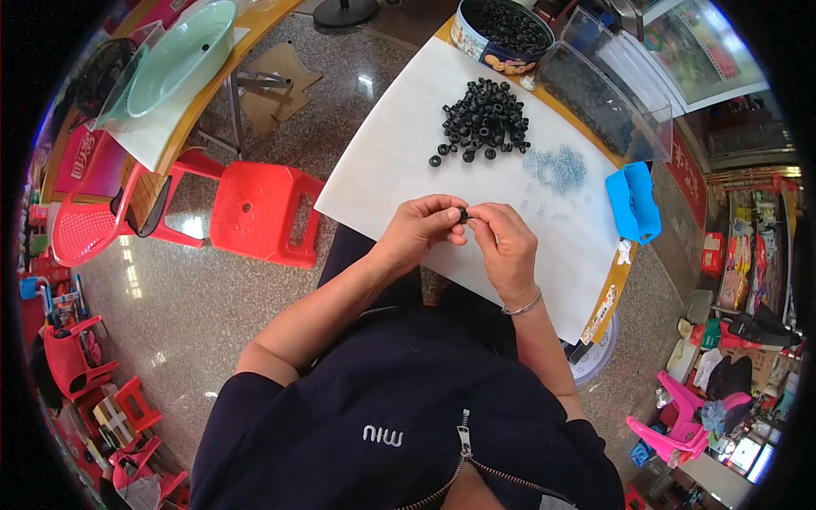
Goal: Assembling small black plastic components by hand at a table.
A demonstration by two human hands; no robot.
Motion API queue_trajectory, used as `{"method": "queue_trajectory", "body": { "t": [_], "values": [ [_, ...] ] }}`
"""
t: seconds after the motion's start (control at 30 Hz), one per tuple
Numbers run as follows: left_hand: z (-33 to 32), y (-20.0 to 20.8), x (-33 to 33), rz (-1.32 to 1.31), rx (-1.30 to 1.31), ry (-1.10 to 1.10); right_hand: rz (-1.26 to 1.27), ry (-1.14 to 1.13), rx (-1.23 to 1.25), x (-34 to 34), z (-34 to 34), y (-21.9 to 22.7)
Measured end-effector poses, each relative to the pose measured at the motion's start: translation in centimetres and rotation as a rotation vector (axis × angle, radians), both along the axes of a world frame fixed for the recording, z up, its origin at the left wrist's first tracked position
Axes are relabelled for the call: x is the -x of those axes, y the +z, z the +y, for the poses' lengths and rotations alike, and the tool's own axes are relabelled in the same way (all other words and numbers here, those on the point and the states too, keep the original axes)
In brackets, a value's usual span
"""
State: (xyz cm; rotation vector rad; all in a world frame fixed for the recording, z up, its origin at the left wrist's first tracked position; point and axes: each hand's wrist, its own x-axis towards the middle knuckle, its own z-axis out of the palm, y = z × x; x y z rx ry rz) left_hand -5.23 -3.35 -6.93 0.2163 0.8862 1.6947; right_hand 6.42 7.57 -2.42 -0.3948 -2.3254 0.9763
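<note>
My left hand (422, 228) and my right hand (505, 244) meet above the near edge of the white-covered table (382, 144). Between the left thumb and fingers is a small black ring-shaped part (462, 215). The right fingertips pinch against the same part; whether they also hold a tiny piece cannot be made out. Beyond my hands lies a heap of black ring-shaped parts (484, 121), a few of them loose at its near side. To its right is a scatter of small clear, bluish pieces (557, 168).
A round tin (489, 58) full of black parts stands at the far edge, beside a clear plastic bin (603, 93) with dark contents. A blue container (633, 202) sits at the right edge. Left of the table is a red stool (259, 212); a pale green basin (185, 58) rests on another table.
</note>
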Motion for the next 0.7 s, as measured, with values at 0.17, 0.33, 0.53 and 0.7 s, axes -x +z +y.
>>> {"method": "queue_trajectory", "body": {
  "t": [0.17, 0.33, 0.53, 0.7],
  "values": [
    [0.0, -0.2, 0.1, 0.007, 0.027, -0.02, 0.01, 0.05, -0.119, -0.1, 0.2, 0.0],
    [-0.1, -0.2, 0.4, -0.006, 0.045, -0.054, 0.033, 0.102, -0.232, -0.1, 0.2, 0.0],
    [0.0, -0.6, 0.1, 0.048, 0.023, -0.028, 0.065, 0.112, -0.217, 0.2, 0.3, -0.5],
    [0.2, -0.2, -0.3, 0.109, 0.079, -0.014, 0.048, 0.06, -0.033, -0.2, 0.3, -1.5]
  ]
}}
